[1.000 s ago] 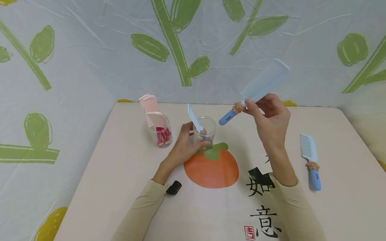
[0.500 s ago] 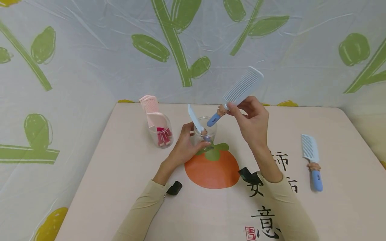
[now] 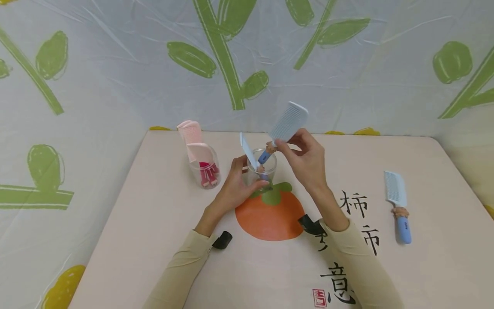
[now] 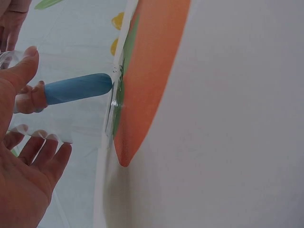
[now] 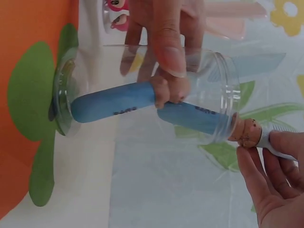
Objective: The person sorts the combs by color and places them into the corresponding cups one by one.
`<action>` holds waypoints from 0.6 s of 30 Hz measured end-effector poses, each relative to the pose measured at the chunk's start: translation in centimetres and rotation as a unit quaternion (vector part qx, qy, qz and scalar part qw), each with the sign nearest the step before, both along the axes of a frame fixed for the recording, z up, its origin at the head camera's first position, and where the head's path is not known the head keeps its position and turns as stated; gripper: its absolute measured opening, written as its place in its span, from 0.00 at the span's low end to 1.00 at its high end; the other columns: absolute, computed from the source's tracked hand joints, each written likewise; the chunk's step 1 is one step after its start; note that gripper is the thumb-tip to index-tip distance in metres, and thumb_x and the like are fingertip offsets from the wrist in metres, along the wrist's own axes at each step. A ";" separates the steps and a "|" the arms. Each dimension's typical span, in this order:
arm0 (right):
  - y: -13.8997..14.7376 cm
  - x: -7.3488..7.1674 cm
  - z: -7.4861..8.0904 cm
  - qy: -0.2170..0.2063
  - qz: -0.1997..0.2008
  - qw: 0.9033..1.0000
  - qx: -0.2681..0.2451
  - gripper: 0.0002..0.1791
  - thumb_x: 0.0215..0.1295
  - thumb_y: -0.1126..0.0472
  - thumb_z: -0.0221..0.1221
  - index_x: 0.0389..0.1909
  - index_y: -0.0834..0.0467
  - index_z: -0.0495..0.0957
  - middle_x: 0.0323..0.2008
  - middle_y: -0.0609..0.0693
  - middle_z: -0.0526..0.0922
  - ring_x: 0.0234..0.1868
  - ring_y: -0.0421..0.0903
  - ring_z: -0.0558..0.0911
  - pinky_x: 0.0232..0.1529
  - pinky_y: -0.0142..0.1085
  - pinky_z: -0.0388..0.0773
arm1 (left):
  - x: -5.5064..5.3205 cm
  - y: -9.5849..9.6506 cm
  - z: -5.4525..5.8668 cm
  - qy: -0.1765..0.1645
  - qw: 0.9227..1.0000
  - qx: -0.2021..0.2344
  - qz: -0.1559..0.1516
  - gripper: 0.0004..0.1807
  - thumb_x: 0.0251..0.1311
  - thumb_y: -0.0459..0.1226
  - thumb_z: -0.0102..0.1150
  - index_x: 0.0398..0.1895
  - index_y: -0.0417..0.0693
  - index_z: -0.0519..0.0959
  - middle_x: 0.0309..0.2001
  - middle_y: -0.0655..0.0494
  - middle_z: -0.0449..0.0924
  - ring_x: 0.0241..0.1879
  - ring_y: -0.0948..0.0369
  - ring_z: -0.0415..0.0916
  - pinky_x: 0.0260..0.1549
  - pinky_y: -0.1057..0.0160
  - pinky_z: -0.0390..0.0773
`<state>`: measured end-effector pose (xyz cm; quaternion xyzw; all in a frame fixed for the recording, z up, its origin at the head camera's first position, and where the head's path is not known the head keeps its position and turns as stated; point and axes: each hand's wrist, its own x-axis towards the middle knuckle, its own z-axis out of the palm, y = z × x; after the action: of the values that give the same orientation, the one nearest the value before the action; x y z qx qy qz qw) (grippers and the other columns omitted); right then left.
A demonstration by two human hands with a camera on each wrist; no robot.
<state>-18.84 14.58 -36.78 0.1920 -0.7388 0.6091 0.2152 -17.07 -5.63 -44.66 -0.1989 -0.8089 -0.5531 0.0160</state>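
Note:
My left hand (image 3: 237,186) grips a clear plastic jar (image 3: 272,175) standing on the table, thumb and fingers round its sides. A light blue comb (image 3: 247,149) leans in the jar, handle down, its toothed end sticking out to the left. My right hand (image 3: 310,163) pinches a second blue comb (image 3: 289,122) just above the small brown figure on its handle. In the right wrist view this comb's blue handle (image 5: 187,115) is inside the jar's mouth, while the first comb's handle (image 5: 111,102) reaches the jar's base. A third blue comb (image 3: 396,189) lies at the right.
A clear jar (image 3: 200,178) holding pink combs (image 3: 191,133) with dark pink handles stands at the back left. The pale table (image 3: 154,240) bears a printed orange persimmon (image 3: 270,223) and black characters. A leaf-patterned sheet (image 3: 127,86) hangs behind the table.
My right hand has moved left and down with the comb, bringing its handle from beside the jar into the mouth. The left hand and jar have stayed put.

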 end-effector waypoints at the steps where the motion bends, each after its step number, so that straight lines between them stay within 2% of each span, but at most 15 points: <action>1: -0.1 0.0 -0.1 -0.004 0.000 1.000 0.008 0.17 0.64 0.71 0.69 0.52 0.68 0.80 0.47 0.57 0.85 0.47 0.43 0.86 0.46 0.31 0.84 | 0.0 0.0 0.0 0.000 1.000 0.000 0.000 0.44 0.60 0.41 0.75 0.71 0.37 0.59 0.66 0.42 0.62 0.64 0.50 0.66 0.64 0.50 0.71; 4: -0.3 -0.1 -0.4 -0.020 0.003 0.999 0.038 0.17 0.65 0.70 0.68 0.54 0.67 0.80 0.49 0.57 0.85 0.48 0.46 0.86 0.48 0.33 0.84 | -0.1 0.0 -0.1 0.001 1.000 -0.001 0.003 0.44 0.60 0.41 0.75 0.71 0.37 0.59 0.66 0.43 0.62 0.63 0.51 0.67 0.64 0.51 0.72; 9: -0.6 0.0 -0.9 -0.035 0.021 0.996 0.084 0.15 0.65 0.69 0.69 0.51 0.66 0.80 0.47 0.57 0.86 0.48 0.52 0.87 0.50 0.40 0.84 | -0.1 -0.1 -0.1 -0.001 1.000 0.001 0.005 0.44 0.59 0.41 0.76 0.71 0.38 0.59 0.66 0.44 0.62 0.62 0.51 0.68 0.63 0.51 0.72; 14: -0.7 0.0 -1.1 -0.032 0.036 0.992 0.119 0.11 0.64 0.70 0.69 0.46 0.65 0.81 0.44 0.57 0.87 0.46 0.52 0.87 0.54 0.43 0.83 | 0.0 -0.1 -0.2 -0.002 1.000 0.005 0.001 0.45 0.60 0.40 0.75 0.73 0.39 0.57 0.67 0.44 0.61 0.64 0.52 0.67 0.64 0.49 0.72; 18: -0.8 0.1 -1.3 -0.017 0.035 0.982 0.183 0.09 0.64 0.71 0.68 0.43 0.65 0.81 0.42 0.58 0.87 0.47 0.54 0.86 0.56 0.50 0.81 | 0.1 -0.1 -0.2 -0.004 1.000 0.004 0.003 0.46 0.59 0.40 0.75 0.74 0.42 0.57 0.66 0.44 0.61 0.64 0.50 0.67 0.65 0.48 0.71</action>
<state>-18.77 13.76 -38.03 0.2436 -0.8343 0.4737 0.1421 -16.96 -5.69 -44.83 -0.1938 -0.8076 -0.5567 0.0155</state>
